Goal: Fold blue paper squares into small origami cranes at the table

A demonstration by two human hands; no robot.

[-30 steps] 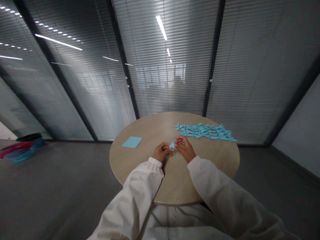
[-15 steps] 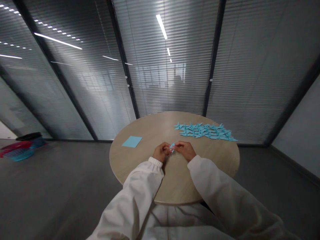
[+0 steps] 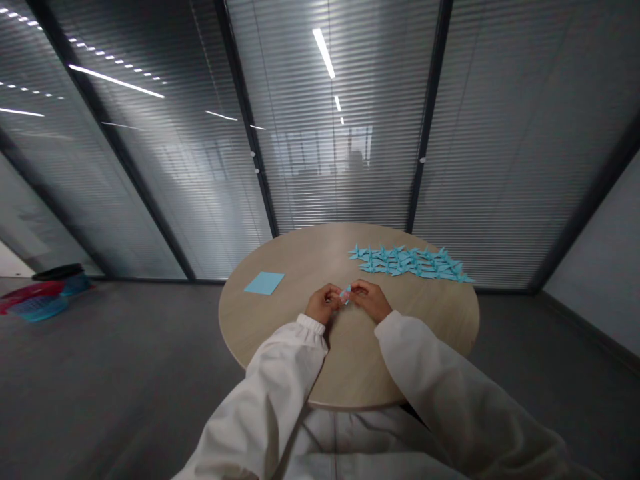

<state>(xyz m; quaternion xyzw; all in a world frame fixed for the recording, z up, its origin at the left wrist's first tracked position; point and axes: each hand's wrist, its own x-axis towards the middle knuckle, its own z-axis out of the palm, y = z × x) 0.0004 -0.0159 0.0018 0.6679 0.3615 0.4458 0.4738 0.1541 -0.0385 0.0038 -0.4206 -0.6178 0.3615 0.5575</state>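
Between my two hands, just above the middle of the table, is a small piece of folded blue paper (image 3: pixel 345 294) with a pinkish patch on it. My left hand (image 3: pixel 323 303) pinches it from the left, fingers curled. From the right, my right hand (image 3: pixel 371 299) grips its other side between thumb and fingers. The fingertips cover much of the paper, so its exact folds are hard to make out. A flat blue paper sheet (image 3: pixel 265 283) lies to the left of my hands. Rows of several folded blue paper cranes (image 3: pixel 407 261) sit beyond my right hand.
The round wooden table (image 3: pixel 350 380) stands close to a glass partition (image 3: pixel 345 180) with blinds. On the floor at far left are a red and blue basket (image 3: pixel 37 307) and a dark-rimmed blue basket (image 3: pixel 75 283).
My fingers have shifted slightly around the folded paper, and more of its pinkish part shows. The sheet and the cranes have stayed in place.
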